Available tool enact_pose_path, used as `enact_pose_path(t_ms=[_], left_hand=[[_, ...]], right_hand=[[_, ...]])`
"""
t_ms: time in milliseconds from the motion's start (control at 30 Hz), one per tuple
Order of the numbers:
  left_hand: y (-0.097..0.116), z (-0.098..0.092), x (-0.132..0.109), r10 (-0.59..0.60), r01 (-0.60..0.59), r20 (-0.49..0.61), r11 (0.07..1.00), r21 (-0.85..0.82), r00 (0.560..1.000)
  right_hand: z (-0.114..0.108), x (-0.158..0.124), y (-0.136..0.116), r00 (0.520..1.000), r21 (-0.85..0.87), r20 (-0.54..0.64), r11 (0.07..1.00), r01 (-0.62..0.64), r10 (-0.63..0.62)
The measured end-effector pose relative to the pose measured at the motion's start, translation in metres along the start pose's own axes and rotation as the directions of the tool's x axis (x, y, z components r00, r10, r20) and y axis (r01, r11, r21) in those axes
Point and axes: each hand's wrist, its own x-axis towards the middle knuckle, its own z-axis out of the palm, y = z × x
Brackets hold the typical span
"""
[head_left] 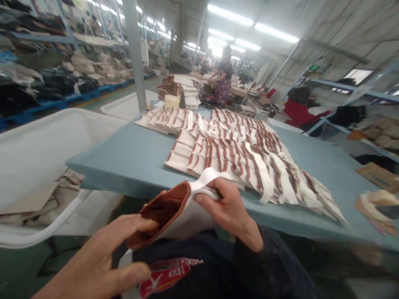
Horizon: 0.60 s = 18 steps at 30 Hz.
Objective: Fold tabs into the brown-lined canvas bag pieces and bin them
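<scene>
Left hand (107, 249) — thumb spread — touches brown-lined pouch (188, 220); right hand (229, 207) pinches white strip (204, 177).

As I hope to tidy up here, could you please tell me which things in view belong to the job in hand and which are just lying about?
Likely part of the job:
brown-lined pouch, left hand at its opening
white strip, pinched in the right hand
brown-edged pieces in rows on the table

Apparently just lying about:
cardboard piece
pale ring-shaped item
</scene>
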Motion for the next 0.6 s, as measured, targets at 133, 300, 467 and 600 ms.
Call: enact_pose_path(t_ms=[133,300,467,600], left_hand=[[0.041,0.01,0.03,0.002,0.008,0.119,0.997,-0.079,0.993],[0.07,0.011,0.04,-0.016,0.036,0.103,0.978,-0.204,0.995],[0.066,0.017,0.039,-0.034,0.083,0.166,0.95,-0.302,0.986],[0.061,0.021,0.038,-0.047,0.133,0.213,0.902,-0.41,0.976]], right_hand=[[0.014,-0.013,-0.019,0.922,-0.341,0.049,0.862,0.376,-0.383],[0.029,-0.025,-0.006,0.897,-0.416,0.077,0.804,0.425,-0.435],[0.034,-0.037,0.009,0.945,-0.368,0.127,0.87,0.327,-0.301],[0.04,-0.042,0.012,0.945,-0.33,0.143,0.886,0.324,-0.293]])
